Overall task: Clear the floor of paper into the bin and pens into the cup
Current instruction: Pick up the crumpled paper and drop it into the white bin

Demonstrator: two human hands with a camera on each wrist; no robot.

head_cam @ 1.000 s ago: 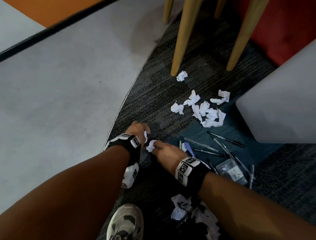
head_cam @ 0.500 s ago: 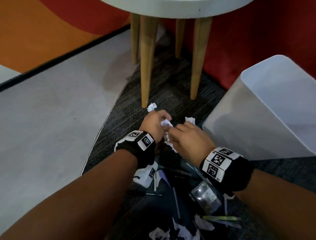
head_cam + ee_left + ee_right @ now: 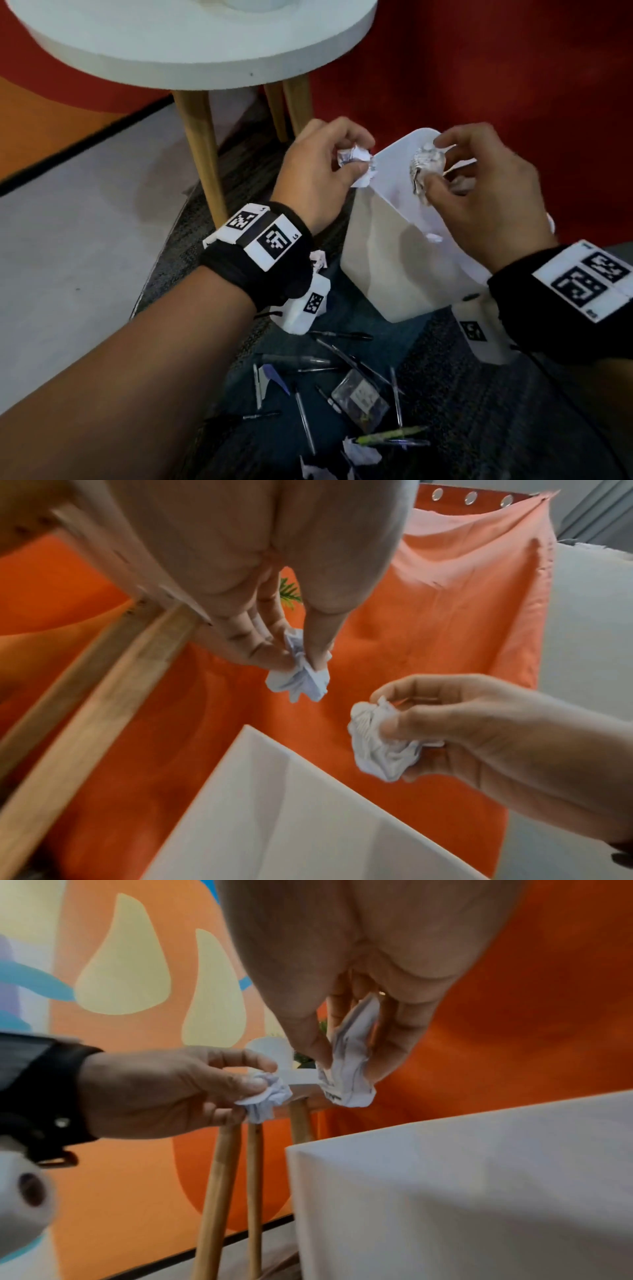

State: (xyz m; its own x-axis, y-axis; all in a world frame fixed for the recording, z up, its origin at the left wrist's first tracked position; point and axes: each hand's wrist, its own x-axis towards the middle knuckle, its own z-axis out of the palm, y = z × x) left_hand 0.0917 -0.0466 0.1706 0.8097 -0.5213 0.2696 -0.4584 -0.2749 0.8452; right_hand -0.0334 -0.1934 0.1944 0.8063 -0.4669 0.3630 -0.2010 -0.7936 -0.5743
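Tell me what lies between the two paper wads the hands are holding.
Nothing: the head view shows only the bin's rim below the gap between the left wad and right wad.

Round white table point(image 3: 191, 44) on wooden legs point(image 3: 202, 150), orange curtain point(image 3: 445, 593), grey floor point(image 3: 68, 240)
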